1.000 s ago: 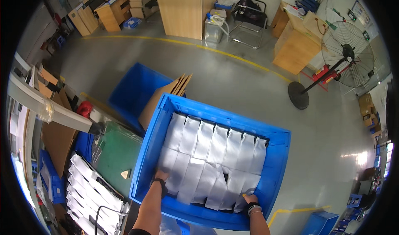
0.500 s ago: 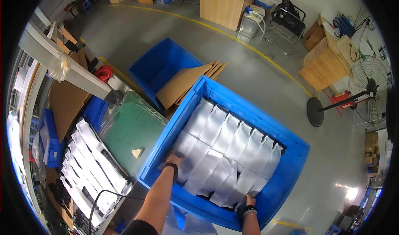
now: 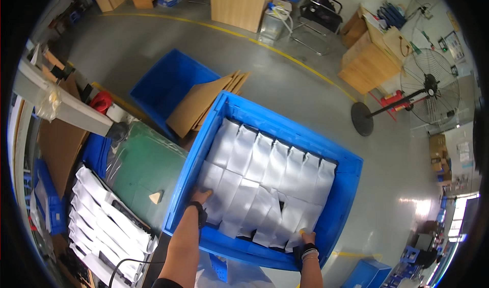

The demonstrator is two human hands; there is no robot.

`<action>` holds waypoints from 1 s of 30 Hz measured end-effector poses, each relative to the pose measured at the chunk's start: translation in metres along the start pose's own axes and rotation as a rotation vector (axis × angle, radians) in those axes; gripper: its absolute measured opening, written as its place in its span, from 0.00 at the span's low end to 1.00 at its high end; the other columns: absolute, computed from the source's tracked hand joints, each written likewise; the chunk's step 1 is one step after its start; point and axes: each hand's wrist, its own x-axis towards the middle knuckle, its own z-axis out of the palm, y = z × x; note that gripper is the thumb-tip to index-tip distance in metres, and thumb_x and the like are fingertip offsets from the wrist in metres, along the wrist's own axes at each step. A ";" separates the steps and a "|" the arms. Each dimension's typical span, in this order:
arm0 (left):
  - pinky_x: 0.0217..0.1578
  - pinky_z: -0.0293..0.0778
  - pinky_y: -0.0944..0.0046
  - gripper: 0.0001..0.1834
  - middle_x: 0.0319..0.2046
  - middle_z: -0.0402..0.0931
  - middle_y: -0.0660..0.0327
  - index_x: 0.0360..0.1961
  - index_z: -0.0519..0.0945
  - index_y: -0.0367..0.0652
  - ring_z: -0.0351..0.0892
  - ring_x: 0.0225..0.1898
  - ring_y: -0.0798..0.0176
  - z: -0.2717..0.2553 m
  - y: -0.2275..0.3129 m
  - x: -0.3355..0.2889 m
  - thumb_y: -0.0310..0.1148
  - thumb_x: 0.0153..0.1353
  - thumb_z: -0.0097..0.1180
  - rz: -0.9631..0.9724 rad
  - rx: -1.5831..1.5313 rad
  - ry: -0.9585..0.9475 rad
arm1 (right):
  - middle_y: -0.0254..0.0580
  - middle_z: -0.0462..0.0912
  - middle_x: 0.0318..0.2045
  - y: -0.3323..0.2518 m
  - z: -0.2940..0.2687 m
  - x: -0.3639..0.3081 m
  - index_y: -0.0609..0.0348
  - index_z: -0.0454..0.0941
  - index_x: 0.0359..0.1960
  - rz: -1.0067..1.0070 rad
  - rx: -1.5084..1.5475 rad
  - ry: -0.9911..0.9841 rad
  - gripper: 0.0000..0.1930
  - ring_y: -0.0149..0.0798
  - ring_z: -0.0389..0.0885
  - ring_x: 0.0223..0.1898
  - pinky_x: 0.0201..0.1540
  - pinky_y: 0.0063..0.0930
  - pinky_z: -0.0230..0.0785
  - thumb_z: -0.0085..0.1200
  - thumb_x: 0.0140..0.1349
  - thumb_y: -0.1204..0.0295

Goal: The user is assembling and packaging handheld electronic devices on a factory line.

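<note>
A large blue plastic bin (image 3: 351,186) stands in front of me, holding white-wrapped flat parts (image 3: 265,158) packed in two rows. Dark edges show at the ends of some wrappers. My left hand (image 3: 202,195) is inside the bin at the left end of the near row, its fingers closed against the outermost wrapped part. At the near right end of the same row, my right hand (image 3: 307,237) grips the wrapped parts, thumb on top. The undersides of both hands are hidden between the parts and the bin walls.
More white-wrapped parts (image 3: 104,211) lie at left beside a green tabletop (image 3: 147,158) with a small triangular piece (image 3: 156,197). Beyond the bin are another blue bin (image 3: 168,81) and cardboard sheets (image 3: 204,102). A pedestal fan (image 3: 362,119) stands at right.
My view has shifted, so the bin and room sit further left in it. Both hands stay at the two ends of the near row; the wrapped parts there look more evenly lined up.
</note>
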 end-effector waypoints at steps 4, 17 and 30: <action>0.55 0.57 0.61 0.46 0.52 0.61 0.42 0.54 0.59 0.29 0.61 0.55 0.48 -0.008 -0.002 -0.003 0.47 0.38 0.61 -0.074 -0.008 -0.002 | 0.59 0.71 0.44 -0.015 -0.024 -0.024 0.74 0.63 0.46 -0.064 0.187 -0.206 0.35 0.49 0.72 0.46 0.46 0.31 0.65 0.61 0.40 0.61; 0.53 0.60 0.59 0.43 0.50 0.63 0.39 0.52 0.61 0.26 0.63 0.53 0.46 -0.009 0.024 -0.028 0.49 0.41 0.60 -0.009 0.203 -0.005 | 0.52 0.74 0.43 -0.004 -0.014 -0.014 0.61 0.61 0.52 -0.212 0.223 -0.161 0.37 0.48 0.73 0.45 0.47 0.32 0.64 0.62 0.38 0.63; 0.55 0.57 0.59 0.41 0.52 0.61 0.40 0.53 0.61 0.29 0.60 0.55 0.45 -0.017 -0.006 0.000 0.50 0.44 0.56 -0.003 0.095 0.032 | 0.46 0.74 0.42 -0.024 -0.036 -0.044 0.61 0.63 0.49 -0.319 0.331 -0.173 0.32 0.41 0.73 0.42 0.45 0.30 0.66 0.61 0.38 0.77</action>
